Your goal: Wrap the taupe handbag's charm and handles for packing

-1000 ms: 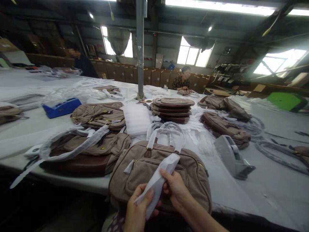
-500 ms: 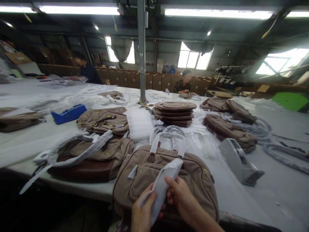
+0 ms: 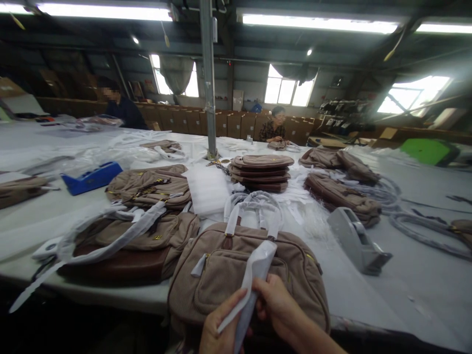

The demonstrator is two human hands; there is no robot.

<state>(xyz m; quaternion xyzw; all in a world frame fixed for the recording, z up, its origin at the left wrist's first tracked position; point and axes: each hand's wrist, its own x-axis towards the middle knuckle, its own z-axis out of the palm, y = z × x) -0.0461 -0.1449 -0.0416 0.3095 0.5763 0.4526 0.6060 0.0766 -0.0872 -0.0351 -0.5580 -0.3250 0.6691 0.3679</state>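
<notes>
Between the left hand (image 3: pixel 216 322) and the right hand (image 3: pixel 277 304), over the front of a brown bag (image 3: pixel 217 285), a white sheet (image 3: pixel 259 263) is held. By each hand the sheet is pinched, thumb and fingers closed upon it; the fingers of the left are partly hidden behind it. The sheet is thin and matt, bent lengthwise into a long, narrow strip, one edge bright and curled, the remainder shaded grey. Its upper end is directed away from the grip, toward the foot of one strap. Beneath the grip, the bag is seen to be made of ribbed cloth, with rounded corners and a front pocket (the zip pull (image 3: pixel 199 266) is covered in white). Beyond the grip, the handles (image 3: pixel 232 216) are wrapped in whitish material. To the right of the grip, a grey tape dispenser (image 3: pixel 354 241) is placed; to its left, another bag (image 3: pixel 118 263) with a reddish-brown base is seen.
</notes>
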